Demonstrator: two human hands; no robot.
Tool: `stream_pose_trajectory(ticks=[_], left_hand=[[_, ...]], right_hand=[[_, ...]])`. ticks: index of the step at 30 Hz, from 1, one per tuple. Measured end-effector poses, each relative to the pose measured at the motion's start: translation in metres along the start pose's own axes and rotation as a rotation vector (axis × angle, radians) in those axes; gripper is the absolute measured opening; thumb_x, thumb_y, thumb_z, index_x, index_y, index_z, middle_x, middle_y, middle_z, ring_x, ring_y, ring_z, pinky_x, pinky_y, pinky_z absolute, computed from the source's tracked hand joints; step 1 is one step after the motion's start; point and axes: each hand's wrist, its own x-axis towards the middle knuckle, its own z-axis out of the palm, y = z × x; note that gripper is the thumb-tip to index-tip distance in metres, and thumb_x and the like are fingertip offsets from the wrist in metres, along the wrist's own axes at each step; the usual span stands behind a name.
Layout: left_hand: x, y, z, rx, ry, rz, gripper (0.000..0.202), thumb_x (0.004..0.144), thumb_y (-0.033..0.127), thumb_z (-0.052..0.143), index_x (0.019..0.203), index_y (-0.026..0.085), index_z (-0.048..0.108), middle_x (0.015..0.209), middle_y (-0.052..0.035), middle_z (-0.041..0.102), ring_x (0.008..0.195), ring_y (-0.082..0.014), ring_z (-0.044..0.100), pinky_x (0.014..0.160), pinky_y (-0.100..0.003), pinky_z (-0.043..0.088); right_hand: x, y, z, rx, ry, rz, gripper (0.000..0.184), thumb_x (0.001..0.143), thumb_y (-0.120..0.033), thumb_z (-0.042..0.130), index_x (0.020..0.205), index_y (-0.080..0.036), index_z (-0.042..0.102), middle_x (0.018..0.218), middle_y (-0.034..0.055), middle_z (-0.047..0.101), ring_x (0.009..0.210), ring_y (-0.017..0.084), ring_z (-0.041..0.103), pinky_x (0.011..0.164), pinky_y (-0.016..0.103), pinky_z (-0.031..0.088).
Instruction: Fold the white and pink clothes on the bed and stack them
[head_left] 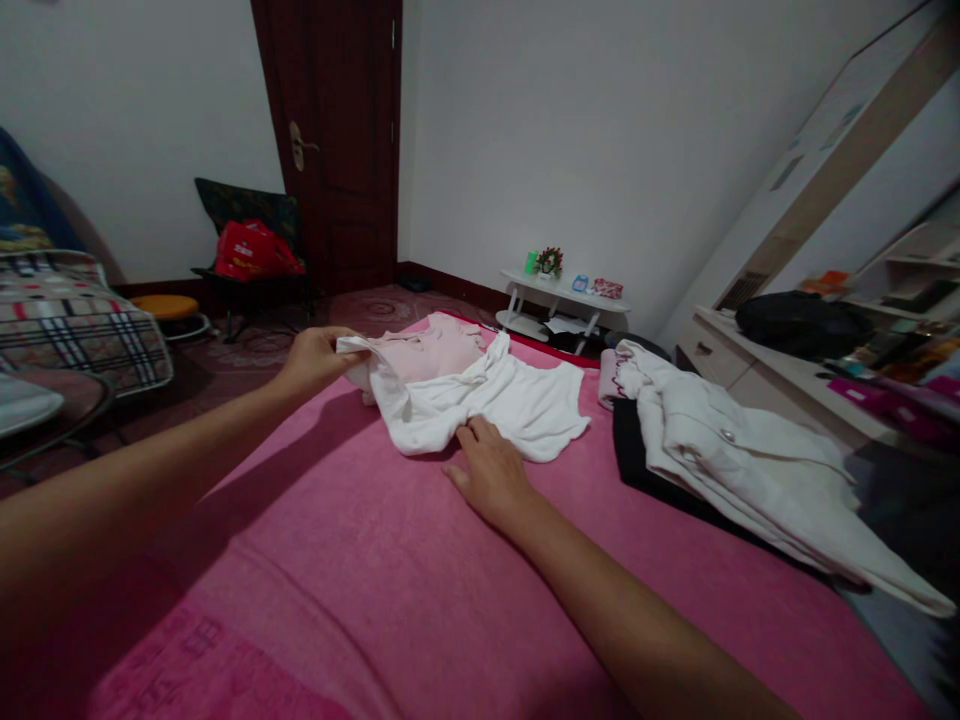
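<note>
My left hand [319,358] pinches the edge of a white top [525,400] and lifts that side off the pink bed cover [390,560]. The rest of the top lies spread and slightly wrinkled on the cover. At its near edge rests my right hand [493,472], palm down, thumb apart and fingertips touching the cloth. Behind the top, partly covered by it, lies a pale pink garment [442,340]. What kind of garment it is, I cannot tell.
Cream clothing with a button [735,435] lies over a black cloth [637,450] at the right. Beyond the bed are a small white table [555,288], a chair holding a red bag [255,252], and an orange stool [166,306]. A white dresser [742,365] stands right.
</note>
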Motion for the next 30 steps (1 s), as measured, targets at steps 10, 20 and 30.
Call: stream_pose_trajectory(ticks=[10,20,30], left_hand=[[-0.007,0.024,0.058,0.047,-0.204,0.096,0.032,0.073,0.04,0.055,0.086,0.016,0.073,0.085,-0.0034,0.071,0.079,-0.0208,0.063,0.07,-0.027,0.048],[-0.019,0.009,0.087,0.122,-0.229,0.116,0.033,0.067,0.023,0.051,0.09,0.018,0.073,0.096,-0.0053,0.072,0.092,-0.0216,0.064,0.082,-0.027,0.049],[-0.022,0.002,0.092,-0.097,-0.145,-0.015,0.03,0.072,0.035,0.057,0.089,0.015,0.072,0.086,-0.0046,0.073,0.079,-0.0198,0.065,0.067,-0.025,0.047]], right_hand=[[0.074,0.041,0.022,0.312,-0.014,0.394,0.044,0.086,-0.047,0.054,0.118,-0.018,0.054,0.101,0.0078,0.067,0.089,0.021,0.063,0.072,0.03,0.043],[0.088,0.04,0.019,-0.086,-0.052,0.302,0.041,0.083,-0.046,0.062,0.118,-0.024,0.06,0.11,0.011,0.063,0.099,0.025,0.061,0.076,0.031,0.042],[0.059,0.075,-0.004,0.315,-0.235,0.136,0.031,0.066,-0.042,0.074,0.063,-0.019,0.053,0.057,-0.005,0.05,0.056,0.011,0.046,0.052,0.022,0.027]])
